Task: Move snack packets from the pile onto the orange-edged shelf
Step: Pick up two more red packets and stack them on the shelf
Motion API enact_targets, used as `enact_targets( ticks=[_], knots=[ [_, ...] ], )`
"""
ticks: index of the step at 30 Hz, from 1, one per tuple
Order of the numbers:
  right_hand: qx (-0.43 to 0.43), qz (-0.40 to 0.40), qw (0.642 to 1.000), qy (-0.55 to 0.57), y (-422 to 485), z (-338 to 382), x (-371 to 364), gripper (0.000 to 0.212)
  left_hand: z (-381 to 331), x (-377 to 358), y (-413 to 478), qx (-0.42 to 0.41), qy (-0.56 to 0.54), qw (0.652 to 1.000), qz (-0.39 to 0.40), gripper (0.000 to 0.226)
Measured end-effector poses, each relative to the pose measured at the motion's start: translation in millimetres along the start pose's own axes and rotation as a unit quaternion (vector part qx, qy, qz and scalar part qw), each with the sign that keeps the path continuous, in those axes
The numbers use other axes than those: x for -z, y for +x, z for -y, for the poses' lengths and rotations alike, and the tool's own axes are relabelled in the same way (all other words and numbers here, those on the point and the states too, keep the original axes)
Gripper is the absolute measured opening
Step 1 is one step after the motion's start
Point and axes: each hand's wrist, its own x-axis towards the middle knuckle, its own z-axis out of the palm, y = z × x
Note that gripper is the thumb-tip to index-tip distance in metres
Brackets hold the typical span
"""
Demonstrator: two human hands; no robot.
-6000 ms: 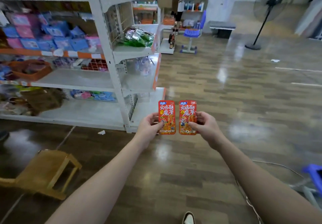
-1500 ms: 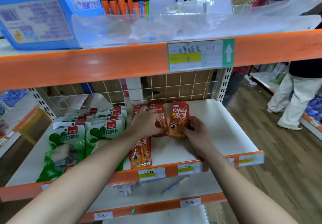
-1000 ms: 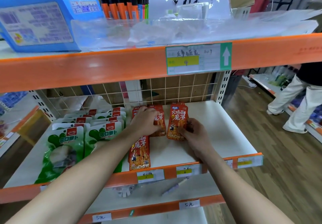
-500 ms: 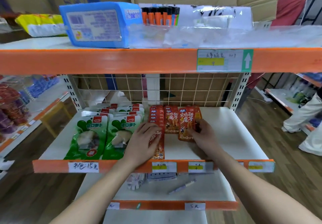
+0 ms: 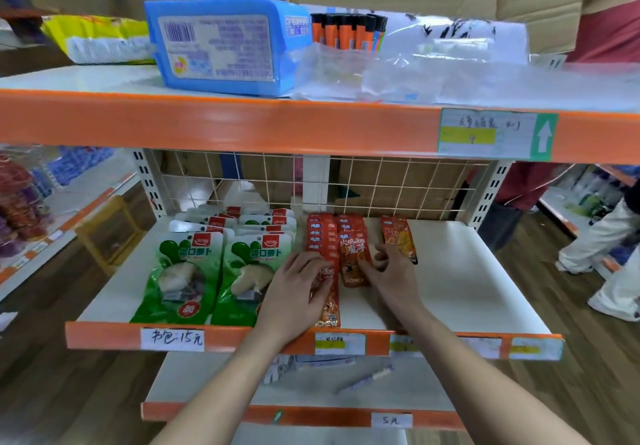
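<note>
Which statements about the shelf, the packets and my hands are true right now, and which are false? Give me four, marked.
1. The left hand rests on a red packet near the shelf's front edge. True.
2. The green packets lie right of the red packets. False: the green packets lie left of them.
3. A blue box sits on the shelf above. True.
4. The right hand hangs below the orange-edged shelf. False: the right hand is on that shelf, fingers at the red packets.

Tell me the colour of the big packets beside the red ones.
Green and white big packets, red logos; head view shows them.
</note>
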Motion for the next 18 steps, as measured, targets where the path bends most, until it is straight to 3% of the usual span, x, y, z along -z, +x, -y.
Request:
enact_targets(
  ticks=[10,18],
  knots=[
    [0.036,0.021,0.997,-0.071,9.9,-3.5,-6.5,0.059,5.7,-6.3,-1.5,-0.003,-0.012,1.0,-0.001,0.032],
    [0.025,0.013,0.996,-0.084,7.7,2.6,-5.7,0.047,6.6,-5.8,-1.3,-0.006,-0.009,1.0,0.008,0.03]
  ],
)
